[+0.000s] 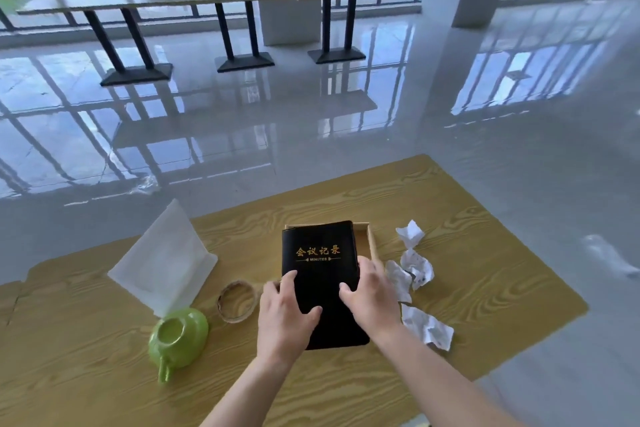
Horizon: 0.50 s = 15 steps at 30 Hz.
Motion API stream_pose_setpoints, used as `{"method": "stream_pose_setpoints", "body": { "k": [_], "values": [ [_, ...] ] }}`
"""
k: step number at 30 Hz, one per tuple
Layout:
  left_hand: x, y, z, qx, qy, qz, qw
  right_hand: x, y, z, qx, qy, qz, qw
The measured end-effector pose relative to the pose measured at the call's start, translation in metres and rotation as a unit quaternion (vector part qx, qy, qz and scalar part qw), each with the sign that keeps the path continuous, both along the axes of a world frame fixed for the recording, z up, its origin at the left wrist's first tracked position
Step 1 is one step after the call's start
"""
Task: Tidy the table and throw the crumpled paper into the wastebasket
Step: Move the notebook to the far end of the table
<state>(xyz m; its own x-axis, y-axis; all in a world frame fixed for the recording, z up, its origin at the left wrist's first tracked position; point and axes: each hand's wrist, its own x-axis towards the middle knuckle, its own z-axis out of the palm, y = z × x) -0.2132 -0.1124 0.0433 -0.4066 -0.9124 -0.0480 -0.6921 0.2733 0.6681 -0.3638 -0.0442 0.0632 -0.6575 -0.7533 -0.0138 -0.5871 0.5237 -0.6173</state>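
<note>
On the table (pixel 346 392): one notebook (pixel 320 274) over one box (pixel 367 239), four paper wads (pixel 410 233) (pixel 419 267) (pixel 398 279) (pixel 427 326), one green cup (pixel 178 336), one tape ring (pixel 237 302), one white stand (pixel 166 260), two hands (pixel 285 319) (pixel 372 298).

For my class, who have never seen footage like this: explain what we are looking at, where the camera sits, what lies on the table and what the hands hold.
This is one picture from a wide-angle camera worn on a person's head, looking forward and down, so you see their own bare arms. There is no machine. The left hand and right hand both rest on a black notebook with gold lettering, which lies on an open cardboard box. All of it sits on a wood-grain table. To the right lie pieces of crumpled paper. To the left are a tape roll, a green cup lying upside down, and a white stand. No wastebasket is in view.
</note>
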Motion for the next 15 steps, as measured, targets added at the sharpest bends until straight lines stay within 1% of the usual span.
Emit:
{"method": "stream_pose_setpoints", "body": {
  "k": [4, 7, 15],
  "values": [
    [-0.012, -0.011, 0.004, 0.003, 0.006, -0.052, 0.999, -0.004, 0.005, 0.004, 0.004, 0.017, -0.051, 0.999],
    [-0.031, -0.012, 0.011, -0.001, 0.003, -0.082, 0.997, -0.017, 0.011, 0.006, 0.006, 0.010, -0.086, 0.996],
    [-0.101, -0.011, 0.020, -0.011, -0.006, -0.139, 0.990, -0.078, 0.025, 0.009, -0.012, 0.012, -0.141, 0.990]
  ]
}}
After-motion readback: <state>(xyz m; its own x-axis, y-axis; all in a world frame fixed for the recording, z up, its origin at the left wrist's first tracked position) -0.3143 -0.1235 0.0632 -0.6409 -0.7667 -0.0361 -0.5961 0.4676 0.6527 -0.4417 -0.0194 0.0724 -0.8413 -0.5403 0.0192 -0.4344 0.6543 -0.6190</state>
